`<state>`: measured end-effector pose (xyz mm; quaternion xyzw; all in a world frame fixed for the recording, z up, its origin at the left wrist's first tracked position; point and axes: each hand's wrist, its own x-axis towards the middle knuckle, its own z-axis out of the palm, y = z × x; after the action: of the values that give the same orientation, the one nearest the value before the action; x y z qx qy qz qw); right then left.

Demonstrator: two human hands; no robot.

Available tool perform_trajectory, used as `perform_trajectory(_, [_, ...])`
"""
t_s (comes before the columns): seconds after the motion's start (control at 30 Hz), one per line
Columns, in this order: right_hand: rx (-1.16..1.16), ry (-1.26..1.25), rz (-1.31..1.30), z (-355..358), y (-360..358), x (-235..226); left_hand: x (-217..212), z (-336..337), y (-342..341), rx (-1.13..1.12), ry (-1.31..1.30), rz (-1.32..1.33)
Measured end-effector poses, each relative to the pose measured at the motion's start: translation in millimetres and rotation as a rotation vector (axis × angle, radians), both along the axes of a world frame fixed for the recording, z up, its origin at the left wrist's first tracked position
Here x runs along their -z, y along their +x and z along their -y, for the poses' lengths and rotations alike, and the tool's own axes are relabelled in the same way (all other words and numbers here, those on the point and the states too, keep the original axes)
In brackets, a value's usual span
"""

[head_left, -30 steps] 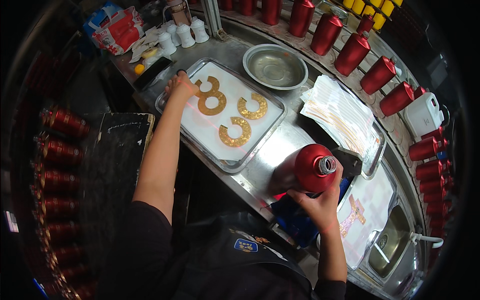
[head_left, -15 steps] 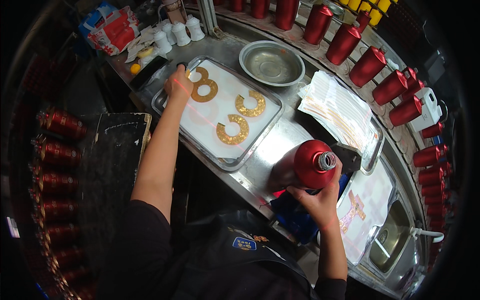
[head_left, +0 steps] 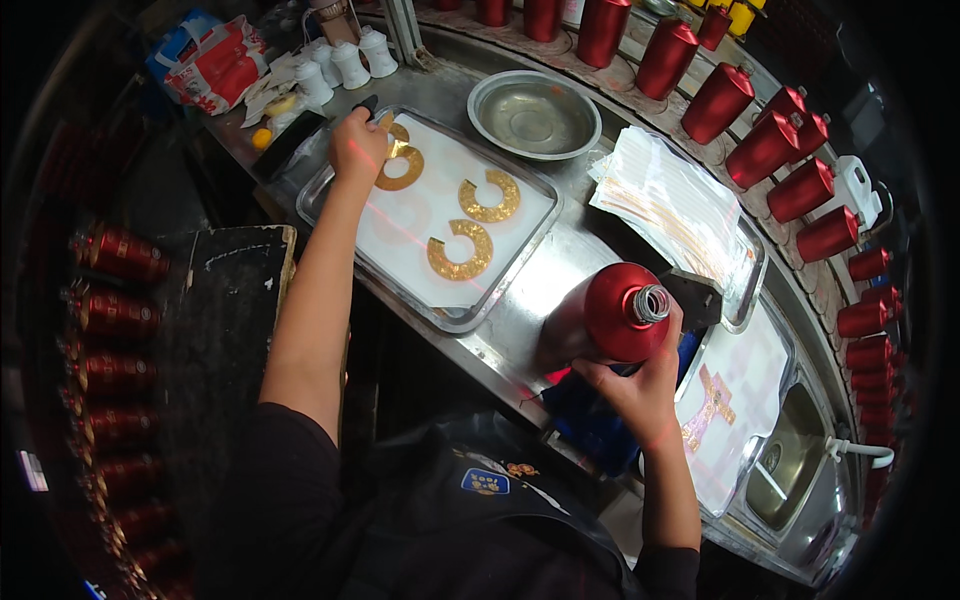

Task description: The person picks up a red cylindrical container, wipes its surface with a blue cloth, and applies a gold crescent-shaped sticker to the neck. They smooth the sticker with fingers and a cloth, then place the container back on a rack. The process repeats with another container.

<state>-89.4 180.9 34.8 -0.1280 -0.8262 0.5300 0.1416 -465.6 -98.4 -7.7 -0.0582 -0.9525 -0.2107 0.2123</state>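
Note:
My left hand (head_left: 358, 148) is closed at the far left corner of a metal tray (head_left: 462, 322). A gold patterned cutout (head_left: 402, 170) with a ring-shaped lower part lies by its fingertips, partly covered by them. A small dark object (head_left: 368, 103) shows just beyond the hand; whether the fingers hold it is hidden. Two C-shaped gold cutouts, one farther (head_left: 492, 196) and one nearer (head_left: 462, 252), lie on the tray's white sheet. My right hand (head_left: 640, 385) is wrapped round a glossy red bottle (head_left: 618, 318), tilted toward me, its threaded neck uncapped.
Beyond the tray stands a round metal basin (head_left: 535, 115). A stack of white sheets (head_left: 665, 195) lies right of it. Another tray sheet (head_left: 740, 420) with a gold and pink piece sits by a sink (head_left: 785, 455). Red bottles (head_left: 718, 103) line the curved rail.
My left hand has shifted slightly toward the gold cutout, now covering part of it. My right hand keeps its grip on the bottle. The whole view has shifted a little.

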Motion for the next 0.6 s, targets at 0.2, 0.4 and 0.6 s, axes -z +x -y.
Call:
perform_trajectory(0.2, [-0.020,-0.021,-0.005,-1,1,-1,-15,-9,-13,0.080,0.414,0.206])
perform_trajectory(0.4, [0.146,-0.067,0.042,4,26,-5,-48,-32,17,0.164,0.689,0.327])
perform_trajectory(0.6, [0.111,-0.111,-0.177,34,70,-41,-93,-44,106,0.298,0.736,0.382])
